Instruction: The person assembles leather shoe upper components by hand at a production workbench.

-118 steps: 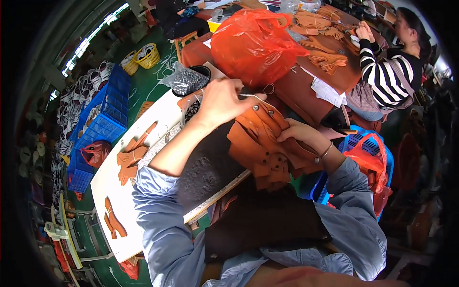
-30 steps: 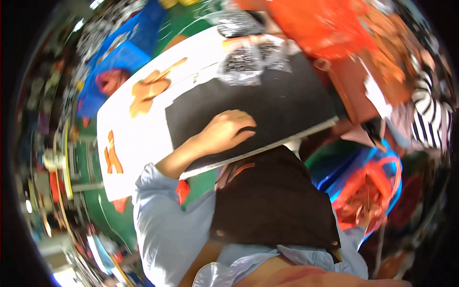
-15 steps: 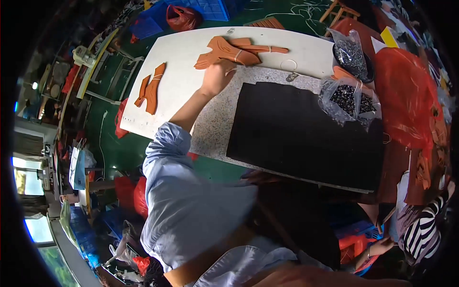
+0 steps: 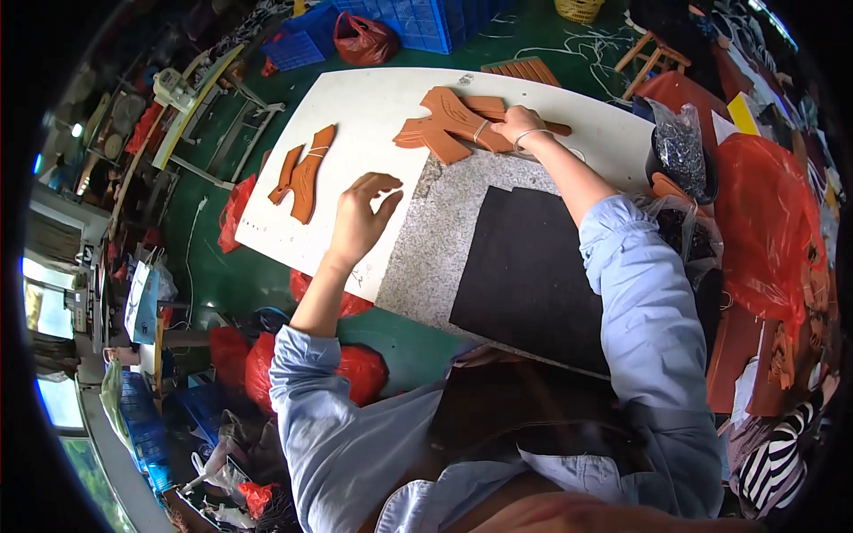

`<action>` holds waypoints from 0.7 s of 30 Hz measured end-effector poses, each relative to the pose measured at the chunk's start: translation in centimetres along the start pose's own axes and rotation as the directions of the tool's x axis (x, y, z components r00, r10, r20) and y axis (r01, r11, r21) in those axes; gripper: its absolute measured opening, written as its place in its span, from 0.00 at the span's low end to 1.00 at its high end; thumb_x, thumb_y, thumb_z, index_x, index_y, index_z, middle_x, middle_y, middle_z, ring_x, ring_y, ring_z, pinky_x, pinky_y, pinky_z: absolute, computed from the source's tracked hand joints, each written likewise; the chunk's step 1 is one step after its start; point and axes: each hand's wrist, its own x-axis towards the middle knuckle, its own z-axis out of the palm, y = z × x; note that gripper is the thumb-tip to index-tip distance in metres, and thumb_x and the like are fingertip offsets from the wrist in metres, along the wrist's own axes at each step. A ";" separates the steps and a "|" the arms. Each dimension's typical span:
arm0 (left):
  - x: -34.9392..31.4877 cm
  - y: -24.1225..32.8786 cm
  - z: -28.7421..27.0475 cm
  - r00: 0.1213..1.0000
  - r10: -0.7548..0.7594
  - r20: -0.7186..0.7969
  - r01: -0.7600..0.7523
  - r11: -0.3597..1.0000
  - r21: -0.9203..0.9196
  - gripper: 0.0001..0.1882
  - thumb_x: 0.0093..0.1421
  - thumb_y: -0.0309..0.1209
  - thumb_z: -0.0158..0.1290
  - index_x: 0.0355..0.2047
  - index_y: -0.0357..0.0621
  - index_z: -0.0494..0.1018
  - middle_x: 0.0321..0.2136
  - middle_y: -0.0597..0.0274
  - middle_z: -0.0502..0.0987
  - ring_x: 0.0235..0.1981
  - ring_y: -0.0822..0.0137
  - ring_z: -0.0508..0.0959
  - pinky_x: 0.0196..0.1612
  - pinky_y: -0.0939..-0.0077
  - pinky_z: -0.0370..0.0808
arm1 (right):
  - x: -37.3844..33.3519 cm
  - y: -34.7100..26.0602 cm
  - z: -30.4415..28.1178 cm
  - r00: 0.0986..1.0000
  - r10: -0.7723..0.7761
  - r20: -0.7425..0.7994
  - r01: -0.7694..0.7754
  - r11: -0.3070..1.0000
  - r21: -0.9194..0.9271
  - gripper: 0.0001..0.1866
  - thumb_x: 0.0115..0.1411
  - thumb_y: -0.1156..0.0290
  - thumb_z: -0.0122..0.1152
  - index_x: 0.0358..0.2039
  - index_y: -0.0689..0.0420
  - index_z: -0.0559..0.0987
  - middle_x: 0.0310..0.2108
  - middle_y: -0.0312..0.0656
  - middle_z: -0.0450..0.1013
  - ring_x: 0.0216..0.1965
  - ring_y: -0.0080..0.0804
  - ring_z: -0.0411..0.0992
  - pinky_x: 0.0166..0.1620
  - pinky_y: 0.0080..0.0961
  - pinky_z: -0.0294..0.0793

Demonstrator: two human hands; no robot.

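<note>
My left hand [image 4: 362,218] is raised over the white table [image 4: 355,107], its thumb and fingers curved apart with nothing between them. Farther off, my right hand [image 4: 522,130] reaches to the right end of a bundle of orange-brown leather cutouts [image 4: 449,120]. Its fingers close on the leather there, though their tips are partly hidden. A pale band wraps that bundle. Left of my left hand lies a smaller tied bundle of the same brown pieces [image 4: 304,178], apart from both hands. Beneath my right forearm are a speckled slab [image 4: 426,240] and a black sheet [image 4: 524,266].
Clear plastic bags of small dark pieces [image 4: 682,147] stand at the table's right, near a large red plastic sheet [image 4: 760,222]. Blue crates [image 4: 444,22] and a wooden stool [image 4: 653,62] are beyond the table. Red bags [image 4: 360,373] lie on the floor at near left.
My left hand has left the large bundle and drawn back toward me. My right arm has come in over the black sheet, its hand now at that bundle. The whole view has shifted slightly.
</note>
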 end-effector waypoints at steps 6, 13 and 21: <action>-6.5 -1.8 -1.0 0.973 -0.230 -0.019 0.227 0.968 -0.109 0.06 0.51 0.22 0.53 0.31 0.36 0.74 0.31 0.57 0.77 0.30 0.65 0.77 0.33 0.76 0.74 | 2.3 -2.4 0.6 0.964 0.060 0.259 -0.024 0.990 -0.141 0.38 0.35 0.55 0.69 0.45 0.65 0.72 0.48 0.53 0.67 0.50 0.43 0.66 0.52 0.29 0.65; -5.3 -1.8 0.9 0.955 -0.254 0.155 0.293 0.894 -0.339 0.08 0.54 0.24 0.51 0.35 0.34 0.73 0.33 0.57 0.76 0.32 0.67 0.77 0.36 0.77 0.74 | 2.9 -2.9 0.3 0.964 -0.111 0.240 0.058 0.974 0.218 0.22 0.38 0.63 0.65 0.31 0.67 0.74 0.31 0.50 0.71 0.34 0.36 0.70 0.38 0.27 0.68; -1.4 -0.6 3.3 0.829 -0.392 0.399 0.454 0.056 -0.889 0.33 0.58 0.52 0.44 0.52 0.36 0.58 0.43 0.47 0.70 0.42 0.59 0.73 0.43 0.64 0.72 | -12.7 -10.6 -2.4 0.775 -0.596 -0.211 0.594 0.801 -0.079 0.11 0.43 0.73 0.56 0.29 0.61 0.69 0.28 0.51 0.71 0.30 0.49 0.72 0.32 0.40 0.72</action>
